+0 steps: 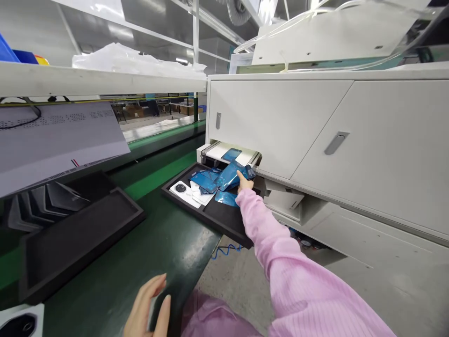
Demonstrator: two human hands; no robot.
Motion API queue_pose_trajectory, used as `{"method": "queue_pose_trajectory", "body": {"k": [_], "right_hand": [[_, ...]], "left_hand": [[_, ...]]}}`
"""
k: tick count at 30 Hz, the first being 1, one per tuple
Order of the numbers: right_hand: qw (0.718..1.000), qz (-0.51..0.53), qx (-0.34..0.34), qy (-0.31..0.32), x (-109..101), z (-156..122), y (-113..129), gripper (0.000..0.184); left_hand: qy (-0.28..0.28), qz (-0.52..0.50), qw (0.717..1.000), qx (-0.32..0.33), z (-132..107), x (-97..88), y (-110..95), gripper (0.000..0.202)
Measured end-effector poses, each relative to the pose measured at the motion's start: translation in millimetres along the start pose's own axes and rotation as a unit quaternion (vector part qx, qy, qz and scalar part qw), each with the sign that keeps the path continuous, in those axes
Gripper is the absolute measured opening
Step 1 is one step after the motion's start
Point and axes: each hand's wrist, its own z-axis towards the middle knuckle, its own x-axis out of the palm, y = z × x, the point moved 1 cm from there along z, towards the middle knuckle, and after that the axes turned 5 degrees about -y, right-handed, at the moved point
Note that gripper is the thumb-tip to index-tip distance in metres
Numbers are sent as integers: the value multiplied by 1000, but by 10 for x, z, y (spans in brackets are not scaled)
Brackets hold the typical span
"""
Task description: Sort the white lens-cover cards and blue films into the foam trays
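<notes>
My right hand (pixel 244 182) reaches far forward over a black tray (pixel 224 222). Its fingers close on the edge of a shiny blue phone panel (pixel 229 175), which lies tilted over the pile. Under and beside it are several more blue panels (pixel 205 181) and a white phone back cover (pixel 185 194) with a round dark camera area. Another blue panel (pixel 231 154) rests on the white conveyor belt (pixel 214 150) at the machine's outlet. Low in the view, my left hand (pixel 149 306) is held above the green bench edge, fingers apart and holding nothing.
A large white cabinet machine (pixel 280 121) stands ahead and to the right. To the left, another black tray (pixel 80 238) lies on the green bench (pixel 140 252), near dark angled pieces (pixel 38 206). A second white phone cover (pixel 23 320) shows at bottom left. A shelf (pixel 140 84) runs above.
</notes>
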Motion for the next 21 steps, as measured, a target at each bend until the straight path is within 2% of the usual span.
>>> {"method": "queue_pose_trajectory", "body": {"k": [3,6,9,13,15,17,19,20,21], "right_hand": [[999,-35,34,-13,267,-26,-189,33],[997,-50,53,-7,360,-104,-236,31],[998,-33,45,15,293,-149,-82,26],[997,25,57,51,91,-325,305,25],[989,53,99,90,-24,-594,427,28],[970,65,171,160,-144,-1014,418,26],[937,53,254,236,-265,-1523,280,18],[918,46,290,266,-321,-1774,183,15],[888,43,341,304,-370,-2006,79,15]], "left_hand": [[63,-10,998,25,263,193,-36,27],[88,-42,995,3,452,376,11,27],[111,-100,988,-35,601,562,70,28],[147,-192,968,-69,809,787,107,30],[150,-227,961,-44,930,878,75,46],[139,-249,958,19,1045,945,9,84],[117,-260,953,101,1128,987,-71,121],[95,-266,949,144,1152,997,-109,134],[64,-274,942,183,1165,998,-142,141]]}}
